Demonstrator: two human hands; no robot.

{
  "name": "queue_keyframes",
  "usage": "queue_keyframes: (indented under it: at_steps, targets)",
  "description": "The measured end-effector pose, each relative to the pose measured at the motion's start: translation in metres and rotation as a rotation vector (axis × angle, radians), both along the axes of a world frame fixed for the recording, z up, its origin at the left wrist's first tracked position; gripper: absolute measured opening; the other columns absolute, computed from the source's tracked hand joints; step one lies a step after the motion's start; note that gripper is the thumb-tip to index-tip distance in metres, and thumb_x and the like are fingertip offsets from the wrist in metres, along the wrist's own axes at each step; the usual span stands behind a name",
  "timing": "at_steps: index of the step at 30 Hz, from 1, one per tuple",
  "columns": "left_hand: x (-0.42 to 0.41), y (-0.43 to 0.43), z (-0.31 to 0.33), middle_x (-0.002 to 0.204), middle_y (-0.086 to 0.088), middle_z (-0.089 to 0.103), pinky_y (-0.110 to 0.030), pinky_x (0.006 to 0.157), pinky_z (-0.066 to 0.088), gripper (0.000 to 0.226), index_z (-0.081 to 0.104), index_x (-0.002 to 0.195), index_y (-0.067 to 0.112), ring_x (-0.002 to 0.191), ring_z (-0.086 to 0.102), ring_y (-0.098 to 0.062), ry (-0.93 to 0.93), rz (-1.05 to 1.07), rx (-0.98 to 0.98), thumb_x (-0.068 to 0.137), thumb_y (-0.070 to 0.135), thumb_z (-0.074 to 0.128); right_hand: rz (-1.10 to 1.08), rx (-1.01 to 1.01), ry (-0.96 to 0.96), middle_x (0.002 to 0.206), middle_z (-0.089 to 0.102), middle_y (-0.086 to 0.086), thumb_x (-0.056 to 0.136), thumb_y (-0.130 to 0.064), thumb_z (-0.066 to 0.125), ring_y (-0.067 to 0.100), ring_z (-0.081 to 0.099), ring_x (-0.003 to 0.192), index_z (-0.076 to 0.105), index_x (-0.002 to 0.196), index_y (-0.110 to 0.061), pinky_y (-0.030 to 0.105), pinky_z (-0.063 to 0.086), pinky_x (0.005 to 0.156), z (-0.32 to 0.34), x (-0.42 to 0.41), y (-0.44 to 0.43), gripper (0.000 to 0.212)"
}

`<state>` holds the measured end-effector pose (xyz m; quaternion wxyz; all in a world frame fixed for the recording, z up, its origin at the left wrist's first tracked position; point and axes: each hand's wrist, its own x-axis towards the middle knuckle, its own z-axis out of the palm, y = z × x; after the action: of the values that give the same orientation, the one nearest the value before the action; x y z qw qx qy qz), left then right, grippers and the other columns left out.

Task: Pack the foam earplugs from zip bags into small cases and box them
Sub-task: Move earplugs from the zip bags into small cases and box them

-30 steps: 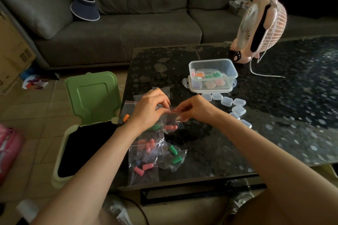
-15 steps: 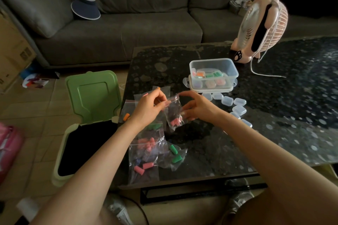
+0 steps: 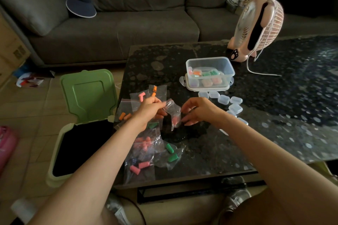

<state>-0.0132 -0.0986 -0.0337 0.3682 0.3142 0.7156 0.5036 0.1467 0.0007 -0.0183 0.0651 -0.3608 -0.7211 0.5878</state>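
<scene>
Between hands, crinkly clear zip bag (image 3: 172, 113)

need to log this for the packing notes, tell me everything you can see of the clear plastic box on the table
The clear plastic box is a rectangular, see-through tub with rounded corners, standing upright with no lid on top; it seems to rest on a flat clip lid. Inside lie small cases holding orange, green, pink and purple earplugs. It stands on the dark table in front of the pink fan, with empty small cases just before it. Neither hand touches it.
</scene>
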Motion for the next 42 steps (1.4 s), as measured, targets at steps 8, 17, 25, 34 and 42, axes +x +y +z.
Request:
queue_keyframes:
  at_steps: [8, 17, 25, 34, 42]
  targets:
    - [0.009, -0.001, 0.008, 0.076, -0.002, 0.059, -0.02, 0.055, 0.043, 0.015, 0.05, 0.078, 0.014, 0.062, 0.054, -0.01, -0.148, -0.029, 0.021, 0.093, 0.011, 0.053, 0.01, 0.072, -0.128, 0.114, 0.061, 0.015, 0.081, 0.014, 0.059, 0.027, 0.061, 0.1, 0.049, 0.118, -0.01, 0.036, 0.057, 0.076, -0.004, 0.002, 0.005, 0.045]
    - [0.001, -0.007, 0.022, 0.078, -0.005, 0.065, -0.017, 0.045, 0.029, 0.018, 0.05, 0.073, 0.013, 0.048, 0.044, -0.006, -0.146, -0.104, 0.26, 0.088, 0.004, 0.054, 0.063, -0.126, 0.042, 0.101, 0.068, 0.014, 0.085, 0.007, 0.059, 0.024, 0.067, 0.092, 0.049, 0.124, -0.012, 0.035, 0.057, 0.082, -0.002, 0.004, 0.006, 0.045]
    - [0.0, -0.008, 0.016, 0.065, 0.003, 0.053, -0.018, 0.049, 0.035, 0.017, 0.052, 0.075, 0.016, 0.057, 0.046, -0.007, -0.129, -0.122, 0.245, 0.091, 0.012, 0.056, -0.017, -0.181, 0.111, 0.089, 0.069, 0.018, 0.086, 0.008, 0.058, 0.026, 0.069, 0.078, 0.054, 0.112, -0.007, 0.035, 0.06, 0.073, -0.003, 0.002, 0.003, 0.031]
    - [-0.001, -0.006, 0.014, 0.066, 0.003, 0.049, -0.019, 0.05, 0.029, 0.019, 0.05, 0.071, 0.013, 0.056, 0.04, -0.006, -0.104, -0.073, 0.22, 0.087, 0.009, 0.06, -0.116, -0.162, 0.011, 0.075, 0.065, 0.015, 0.084, 0.012, 0.055, 0.023, 0.066, 0.066, 0.054, 0.094, -0.008, 0.033, 0.059, 0.066, -0.005, 0.001, 0.007, 0.022]
    - [0.0, -0.011, 0.024, 0.08, -0.005, 0.063, -0.015, 0.05, 0.032, 0.017, 0.055, 0.071, 0.014, 0.056, 0.042, -0.005, -0.061, -0.179, 0.26, 0.086, 0.01, 0.059, 0.024, -0.062, 0.115, 0.107, 0.063, 0.005, 0.08, 0.016, 0.052, 0.02, 0.062, 0.099, 0.046, 0.128, -0.013, 0.035, 0.053, 0.089, -0.004, 0.001, 0.007, 0.056]
